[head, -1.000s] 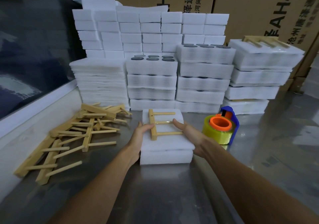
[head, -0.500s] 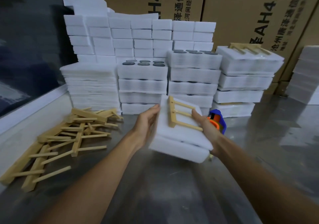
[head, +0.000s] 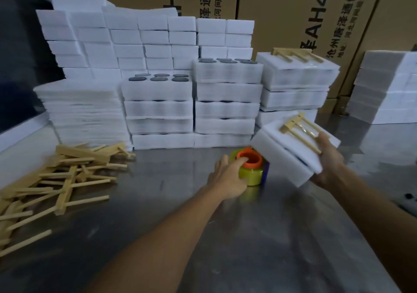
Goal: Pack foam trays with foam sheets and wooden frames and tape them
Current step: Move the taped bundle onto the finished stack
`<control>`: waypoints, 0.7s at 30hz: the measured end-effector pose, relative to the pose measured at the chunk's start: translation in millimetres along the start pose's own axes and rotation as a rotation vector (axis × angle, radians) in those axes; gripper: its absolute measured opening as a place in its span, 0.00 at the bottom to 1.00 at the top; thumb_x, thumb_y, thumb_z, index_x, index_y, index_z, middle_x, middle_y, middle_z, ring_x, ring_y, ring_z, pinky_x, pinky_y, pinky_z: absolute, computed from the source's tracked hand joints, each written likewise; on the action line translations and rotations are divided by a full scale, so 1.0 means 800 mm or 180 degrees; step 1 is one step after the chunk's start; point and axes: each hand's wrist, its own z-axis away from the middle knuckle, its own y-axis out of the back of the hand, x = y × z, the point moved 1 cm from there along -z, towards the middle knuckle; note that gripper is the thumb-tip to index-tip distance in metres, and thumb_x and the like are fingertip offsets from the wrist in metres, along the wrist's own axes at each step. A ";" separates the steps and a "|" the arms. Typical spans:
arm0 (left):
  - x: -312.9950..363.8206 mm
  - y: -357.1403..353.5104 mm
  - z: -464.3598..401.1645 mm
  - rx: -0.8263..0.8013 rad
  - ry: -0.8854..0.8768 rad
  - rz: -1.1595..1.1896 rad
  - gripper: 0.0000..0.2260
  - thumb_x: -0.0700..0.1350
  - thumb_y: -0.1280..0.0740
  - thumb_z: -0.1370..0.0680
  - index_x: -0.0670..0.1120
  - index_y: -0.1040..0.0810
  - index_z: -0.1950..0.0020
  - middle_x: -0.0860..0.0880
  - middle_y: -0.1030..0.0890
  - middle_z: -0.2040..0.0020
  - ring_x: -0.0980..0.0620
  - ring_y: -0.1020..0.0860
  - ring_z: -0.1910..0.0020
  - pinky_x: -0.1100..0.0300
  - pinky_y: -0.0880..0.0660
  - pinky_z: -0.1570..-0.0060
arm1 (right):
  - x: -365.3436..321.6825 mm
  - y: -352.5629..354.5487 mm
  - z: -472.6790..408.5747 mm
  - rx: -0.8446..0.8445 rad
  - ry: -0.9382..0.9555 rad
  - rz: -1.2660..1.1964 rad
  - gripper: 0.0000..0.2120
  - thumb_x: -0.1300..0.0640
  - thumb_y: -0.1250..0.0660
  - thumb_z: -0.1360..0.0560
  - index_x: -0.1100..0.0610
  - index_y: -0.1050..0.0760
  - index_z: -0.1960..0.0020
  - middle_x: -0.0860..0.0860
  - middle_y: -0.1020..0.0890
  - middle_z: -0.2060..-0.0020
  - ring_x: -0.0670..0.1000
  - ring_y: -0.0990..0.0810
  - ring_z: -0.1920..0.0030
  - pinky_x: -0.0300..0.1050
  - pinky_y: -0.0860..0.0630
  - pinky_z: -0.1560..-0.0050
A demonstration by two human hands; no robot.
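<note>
One foam pack point(head: 286, 155) with a wooden frame point(head: 300, 132) on top is held tilted above the steel table point(head: 225, 236), gripped by the right hand point(head: 330, 159). Just left, the left hand point(head: 228, 175) curls around the tape roll point(head: 250, 168), a finger in its orange core, with loose frames point(head: 67, 175) beyond.

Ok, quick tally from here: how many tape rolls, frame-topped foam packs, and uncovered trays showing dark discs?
Tape roll: 1
Frame-topped foam packs: 2, one held in the right hand, one atop the right stack
Uncovered trays showing dark discs: 2
Total: 5
</note>
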 end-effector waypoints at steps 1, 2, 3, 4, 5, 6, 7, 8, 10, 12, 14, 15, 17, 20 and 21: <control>0.007 -0.004 -0.002 -0.0028 -0.0002 -0.0229 0.28 0.51 0.35 0.23 0.61 0.40 0.24 0.46 0.41 0.33 0.43 0.40 0.30 0.46 0.34 0.35 | -0.002 0.006 -0.005 0.0220 0.0063 -0.0001 0.32 0.45 0.30 0.23 0.52 0.38 0.24 0.56 0.25 0.32 0.58 0.19 0.40 0.65 0.22 0.41; 0.013 -0.007 -0.004 -0.0021 0.0029 -0.0386 0.28 0.52 0.34 0.23 0.60 0.40 0.25 0.47 0.42 0.33 0.43 0.41 0.31 0.47 0.34 0.36 | -0.002 0.011 -0.009 0.0413 0.0123 0.0022 0.33 0.44 0.29 0.23 0.50 0.40 0.24 0.54 0.25 0.32 0.57 0.19 0.40 0.64 0.22 0.41; 0.018 -0.008 -0.006 0.0028 0.0063 -0.0516 0.26 0.52 0.34 0.23 0.60 0.39 0.26 0.47 0.42 0.33 0.44 0.41 0.32 0.47 0.35 0.37 | -0.003 0.015 -0.013 0.0591 0.0186 0.0057 0.35 0.44 0.29 0.24 0.49 0.42 0.23 0.53 0.26 0.31 0.56 0.19 0.40 0.63 0.21 0.41; 0.021 -0.008 -0.008 0.0116 0.0083 -0.0619 0.24 0.53 0.35 0.22 0.58 0.37 0.28 0.46 0.41 0.33 0.43 0.41 0.32 0.47 0.35 0.38 | -0.001 0.019 -0.017 0.0787 0.0253 0.0077 0.37 0.43 0.28 0.24 0.48 0.44 0.23 0.52 0.28 0.30 0.55 0.19 0.40 0.61 0.21 0.41; 0.021 -0.007 -0.009 0.0217 0.0083 -0.0701 0.21 0.54 0.35 0.22 0.57 0.35 0.30 0.46 0.40 0.34 0.43 0.40 0.33 0.47 0.35 0.38 | 0.000 0.022 -0.021 0.0989 0.0314 0.0090 0.39 0.43 0.28 0.25 0.47 0.45 0.22 0.52 0.29 0.30 0.54 0.20 0.41 0.60 0.21 0.41; 0.020 -0.007 -0.010 0.0299 0.0070 -0.0781 0.19 0.56 0.36 0.21 0.55 0.34 0.32 0.45 0.38 0.35 0.43 0.39 0.33 0.46 0.35 0.37 | 0.001 0.024 -0.024 0.1151 0.0361 0.0112 0.41 0.42 0.27 0.26 0.47 0.46 0.22 0.53 0.30 0.30 0.53 0.21 0.42 0.59 0.21 0.41; 0.018 -0.006 -0.011 0.0358 0.0053 -0.0864 0.19 0.57 0.36 0.21 0.54 0.34 0.33 0.45 0.37 0.35 0.43 0.38 0.34 0.46 0.35 0.38 | 0.002 0.025 -0.028 0.1251 0.0401 0.0144 0.41 0.41 0.27 0.26 0.47 0.47 0.22 0.53 0.31 0.30 0.53 0.22 0.43 0.57 0.21 0.40; 0.015 -0.006 -0.010 0.0398 0.0038 -0.0937 0.18 0.57 0.36 0.21 0.54 0.34 0.34 0.45 0.36 0.36 0.43 0.38 0.34 0.46 0.36 0.38 | 0.003 0.025 -0.032 0.1325 0.0429 0.0178 0.42 0.40 0.28 0.26 0.48 0.47 0.22 0.54 0.31 0.30 0.52 0.23 0.44 0.55 0.21 0.40; 0.005 -0.004 -0.009 0.0492 0.0094 -0.0986 0.18 0.56 0.36 0.22 0.53 0.35 0.35 0.44 0.35 0.36 0.42 0.37 0.35 0.46 0.37 0.39 | 0.005 0.025 -0.039 0.1448 0.0458 0.0265 0.42 0.39 0.29 0.26 0.48 0.47 0.22 0.54 0.32 0.29 0.51 0.25 0.46 0.52 0.21 0.41; -0.008 0.003 -0.009 0.0623 0.0216 -0.1031 0.19 0.55 0.37 0.23 0.53 0.35 0.34 0.43 0.35 0.35 0.41 0.36 0.35 0.46 0.35 0.39 | 0.009 0.024 -0.043 0.1518 0.0466 0.0306 0.42 0.38 0.29 0.27 0.47 0.47 0.22 0.54 0.32 0.29 0.51 0.26 0.45 0.53 0.22 0.39; -0.026 0.013 -0.010 0.0693 0.0328 -0.1109 0.19 0.55 0.37 0.24 0.54 0.35 0.34 0.43 0.34 0.34 0.41 0.35 0.35 0.46 0.34 0.40 | 0.018 0.021 -0.047 0.1551 0.0466 0.0314 0.42 0.38 0.28 0.27 0.46 0.48 0.22 0.54 0.33 0.28 0.53 0.25 0.40 0.55 0.23 0.37; -0.035 0.019 -0.011 0.0719 0.0388 -0.1131 0.19 0.56 0.37 0.23 0.55 0.36 0.34 0.43 0.34 0.35 0.41 0.34 0.35 0.46 0.33 0.41 | 0.022 0.017 -0.049 0.1553 0.0485 0.0318 0.43 0.38 0.28 0.28 0.46 0.48 0.22 0.55 0.33 0.28 0.54 0.25 0.38 0.56 0.23 0.36; -0.052 0.029 -0.010 0.0768 0.0487 -0.1130 0.19 0.56 0.38 0.23 0.55 0.35 0.34 0.44 0.34 0.35 0.42 0.34 0.35 0.47 0.33 0.42 | 0.032 0.009 -0.055 0.1581 0.0519 0.0335 0.43 0.39 0.27 0.28 0.45 0.48 0.23 0.55 0.35 0.27 0.57 0.27 0.35 0.56 0.25 0.35; -0.078 0.040 -0.003 0.0864 0.0530 -0.1083 0.19 0.56 0.38 0.22 0.57 0.36 0.33 0.45 0.34 0.33 0.43 0.33 0.35 0.48 0.31 0.43 | 0.043 -0.001 -0.068 0.1628 0.0574 0.0386 0.42 0.41 0.27 0.28 0.46 0.48 0.22 0.55 0.37 0.26 0.58 0.29 0.33 0.54 0.28 0.35; -0.086 0.043 0.000 0.0884 0.0526 -0.1061 0.20 0.56 0.38 0.22 0.58 0.37 0.31 0.46 0.35 0.32 0.43 0.34 0.34 0.47 0.31 0.42 | 0.045 -0.004 -0.073 0.1624 0.0586 0.0413 0.42 0.41 0.28 0.27 0.47 0.48 0.22 0.56 0.36 0.26 0.58 0.29 0.33 0.54 0.28 0.35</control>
